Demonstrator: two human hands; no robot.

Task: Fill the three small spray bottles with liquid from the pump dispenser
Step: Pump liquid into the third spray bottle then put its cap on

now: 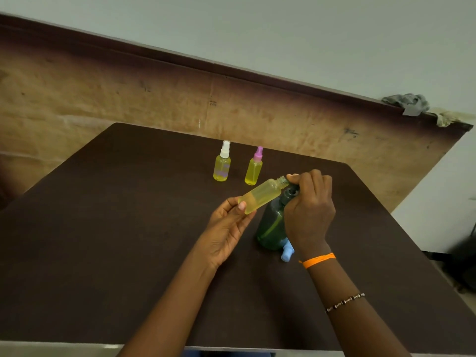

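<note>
My left hand point(226, 228) holds an uncapped small bottle point(262, 194) by its base, tilted with its open neck up and to the right, partly full of yellow liquid. My right hand point(309, 207) is closed over the pump head of the green dispenser bottle point(270, 228), whose spout meets the small bottle's neck. Two capped small spray bottles full of yellow liquid stand further back: one with a white cap point(222, 162) and one with a pink cap point(254, 167). A blue spray cap point(287, 252) lies on the table by the dispenser's base.
The dark brown table point(128, 240) carries everything. A plywood board point(103, 99) leans behind it against the wall. Grey and beige rags point(409, 103) hang on the board's top right corner. The table's right edge drops off to a pale floor.
</note>
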